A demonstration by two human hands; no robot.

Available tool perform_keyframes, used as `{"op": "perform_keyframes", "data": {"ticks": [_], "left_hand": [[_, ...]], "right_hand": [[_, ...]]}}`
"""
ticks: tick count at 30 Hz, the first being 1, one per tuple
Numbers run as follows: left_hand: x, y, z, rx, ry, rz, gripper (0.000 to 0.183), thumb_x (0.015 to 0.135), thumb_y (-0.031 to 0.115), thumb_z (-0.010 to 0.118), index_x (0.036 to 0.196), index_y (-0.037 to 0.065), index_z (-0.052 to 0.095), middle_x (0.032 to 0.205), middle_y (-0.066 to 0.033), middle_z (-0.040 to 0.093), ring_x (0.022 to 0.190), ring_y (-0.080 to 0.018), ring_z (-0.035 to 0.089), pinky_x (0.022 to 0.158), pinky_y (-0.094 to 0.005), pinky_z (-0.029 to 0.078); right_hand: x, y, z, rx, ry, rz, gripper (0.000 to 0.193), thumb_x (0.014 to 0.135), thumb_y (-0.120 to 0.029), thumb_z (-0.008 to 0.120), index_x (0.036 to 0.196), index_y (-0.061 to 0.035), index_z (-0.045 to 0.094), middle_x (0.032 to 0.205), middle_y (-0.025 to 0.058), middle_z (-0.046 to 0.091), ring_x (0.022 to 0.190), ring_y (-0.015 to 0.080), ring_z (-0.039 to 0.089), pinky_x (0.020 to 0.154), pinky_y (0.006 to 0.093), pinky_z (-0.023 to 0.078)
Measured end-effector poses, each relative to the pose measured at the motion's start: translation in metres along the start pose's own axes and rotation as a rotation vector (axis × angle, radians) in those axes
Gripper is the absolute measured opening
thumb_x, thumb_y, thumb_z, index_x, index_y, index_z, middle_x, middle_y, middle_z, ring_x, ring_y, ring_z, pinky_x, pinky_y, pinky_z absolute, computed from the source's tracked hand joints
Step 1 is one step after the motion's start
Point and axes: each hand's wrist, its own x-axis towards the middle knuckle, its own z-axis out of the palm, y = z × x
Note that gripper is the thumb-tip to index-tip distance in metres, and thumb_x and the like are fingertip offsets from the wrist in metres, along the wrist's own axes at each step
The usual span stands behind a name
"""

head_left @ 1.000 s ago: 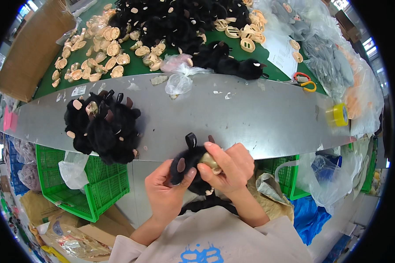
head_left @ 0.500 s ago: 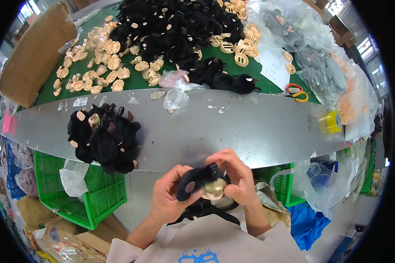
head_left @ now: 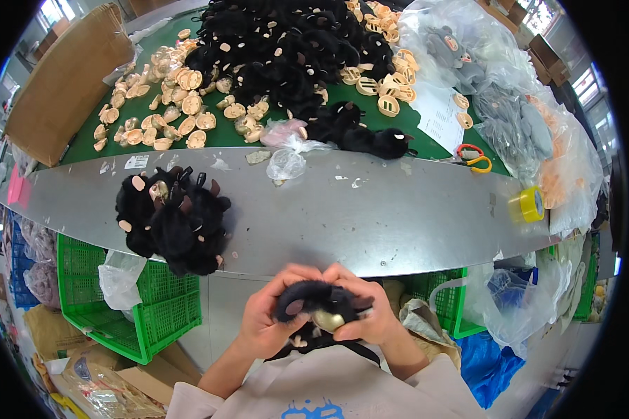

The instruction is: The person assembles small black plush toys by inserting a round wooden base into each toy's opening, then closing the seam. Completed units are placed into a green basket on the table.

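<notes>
Both my hands hold one black plush toy [head_left: 313, 302] close to my chest, below the table's front edge. My left hand [head_left: 265, 318] wraps its left side, near a small tan ear patch. My right hand [head_left: 365, 311] closes over its right side, fingertips by a shiny beige plastic piece [head_left: 326, 320] set in the fur. A small pile of black plush toys [head_left: 173, 218] lies on the grey metal table strip [head_left: 370, 209] to my left.
Beyond the strip, a green surface [head_left: 210, 136] carries a big heap of black plush [head_left: 286, 49] and several beige plastic pieces [head_left: 168, 115]. A yellow tape roll [head_left: 528, 204], red-yellow scissors [head_left: 472, 156], clear bags [head_left: 286, 150], green crates [head_left: 136, 297], cardboard [head_left: 63, 77].
My hands drew the plush toy down and in toward my body, off the table's edge, and now curl more tightly around it.
</notes>
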Motion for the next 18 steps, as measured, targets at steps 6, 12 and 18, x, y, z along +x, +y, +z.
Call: {"op": "perform_keyframes", "data": {"ticks": [6,12,18], "left_hand": [[-0.005,-0.007,-0.006,-0.059,-0.032,0.092,0.024,0.084,0.006,0.066,0.105,0.002,0.057,0.116,-0.0122,0.045,0.109,-0.0221,0.047,0.098,-0.0351,0.038],[-0.024,-0.015,-0.012,0.034,-0.140,0.155,0.027,0.076,-0.005,0.071,0.098,0.002,0.056,0.110,-0.0118,0.050,0.101,-0.0220,0.053,0.089,-0.0345,0.045],[-0.027,-0.010,0.000,0.254,0.011,0.335,0.024,0.080,0.002,0.076,0.096,0.000,0.057,0.104,-0.0130,0.056,0.093,-0.0220,0.057,0.080,-0.0321,0.046]], "right_hand": [[0.000,-0.031,0.019,-0.652,0.075,-0.328,0.041,0.070,-0.015,0.089,0.095,0.0019,0.060,0.099,0.0118,0.057,0.074,0.0218,0.057,0.063,0.0282,0.047],[-0.010,-0.021,0.031,-0.575,0.019,-0.392,0.024,0.066,0.001,0.071,0.083,-0.0026,0.054,0.077,0.0082,0.048,0.055,0.0231,0.047,0.044,0.0314,0.036],[-0.005,-0.014,0.039,-0.576,0.146,-0.606,0.023,0.065,-0.004,0.077,0.077,-0.0008,0.057,0.070,0.0081,0.052,0.049,0.0196,0.048,0.041,0.0281,0.036]]}}
